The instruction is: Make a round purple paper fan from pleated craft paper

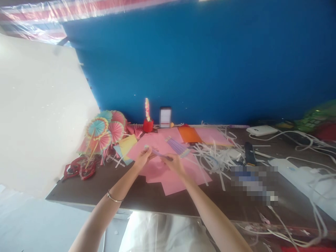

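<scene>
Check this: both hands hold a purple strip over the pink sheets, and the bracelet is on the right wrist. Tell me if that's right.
Wrong wrist: the head view shows the bracelet on the left one. The left hand and right hand do hold the purple strip over the pink sheets.

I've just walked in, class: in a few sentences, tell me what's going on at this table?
A person holds a narrow purple strip between the left hand and right hand, above overlapping pink sheets. Just beyond the hands, a pleated purple piece lies on the pink paper. Round paper fans stand to the left, and loose white strips are heaped to the right.
</scene>
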`<action>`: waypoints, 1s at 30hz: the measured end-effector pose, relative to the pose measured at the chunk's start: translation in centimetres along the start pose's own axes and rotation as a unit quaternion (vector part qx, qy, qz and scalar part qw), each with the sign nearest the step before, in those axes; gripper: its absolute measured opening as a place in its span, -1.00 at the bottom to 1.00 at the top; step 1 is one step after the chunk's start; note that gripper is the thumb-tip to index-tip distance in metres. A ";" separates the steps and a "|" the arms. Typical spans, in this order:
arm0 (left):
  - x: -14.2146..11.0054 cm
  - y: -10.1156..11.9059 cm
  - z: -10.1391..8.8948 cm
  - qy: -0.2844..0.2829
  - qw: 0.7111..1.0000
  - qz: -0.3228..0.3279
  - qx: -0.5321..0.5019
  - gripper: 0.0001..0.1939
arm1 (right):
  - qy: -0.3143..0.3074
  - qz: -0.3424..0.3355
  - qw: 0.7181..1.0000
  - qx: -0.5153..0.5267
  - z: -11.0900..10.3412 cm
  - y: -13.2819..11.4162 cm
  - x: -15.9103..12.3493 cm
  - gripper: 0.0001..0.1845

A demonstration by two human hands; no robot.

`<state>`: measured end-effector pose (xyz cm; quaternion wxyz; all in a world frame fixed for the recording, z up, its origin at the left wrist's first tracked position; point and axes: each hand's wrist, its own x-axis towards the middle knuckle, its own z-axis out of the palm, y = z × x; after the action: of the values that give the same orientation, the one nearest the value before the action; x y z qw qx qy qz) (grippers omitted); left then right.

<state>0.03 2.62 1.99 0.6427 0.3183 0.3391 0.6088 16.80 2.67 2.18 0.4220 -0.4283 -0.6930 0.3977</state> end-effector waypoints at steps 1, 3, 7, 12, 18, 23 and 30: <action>0.1 0.1 -0.1 0.009 1.000 0.004 -0.014 -0.70 | -0.010 0.005 1.000 0.009 -0.2 0.0 0.0 -0.67; 0.3 0.2 -0.3 0.028 0.999 0.017 -0.035 -0.74 | -0.027 0.018 0.999 0.027 -0.5 -0.1 0.1 -0.65; 0.4 0.3 -0.6 0.050 0.997 0.028 -0.057 -0.78 | -0.024 0.040 0.998 0.033 -0.8 -0.2 0.2 -0.63; 0.5 0.8 -0.8 0.095 0.992 0.038 -0.074 -0.83 | -0.041 0.054 0.997 0.045 -1.1 0.0 0.3 -0.63; 0.6 1.1 -1.2 0.066 0.994 0.048 -0.076 -0.79 | -0.039 0.049 0.998 0.025 -1.2 -0.1 0.2 -0.62; 0.8 1.3 -1.4 0.061 0.993 0.071 -0.070 -0.79 | -0.033 0.046 0.998 0.022 -0.7 0.1 0.2 -0.63; 1.0 1.3 -1.9 0.084 0.989 0.091 -0.084 -0.81 | -0.074 0.039 0.996 0.034 -0.8 -0.3 -0.2 -0.65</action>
<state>-2.28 3.67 1.95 0.5785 0.2401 0.3096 0.7154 17.55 2.52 2.68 0.3683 -0.4101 -0.6907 0.4681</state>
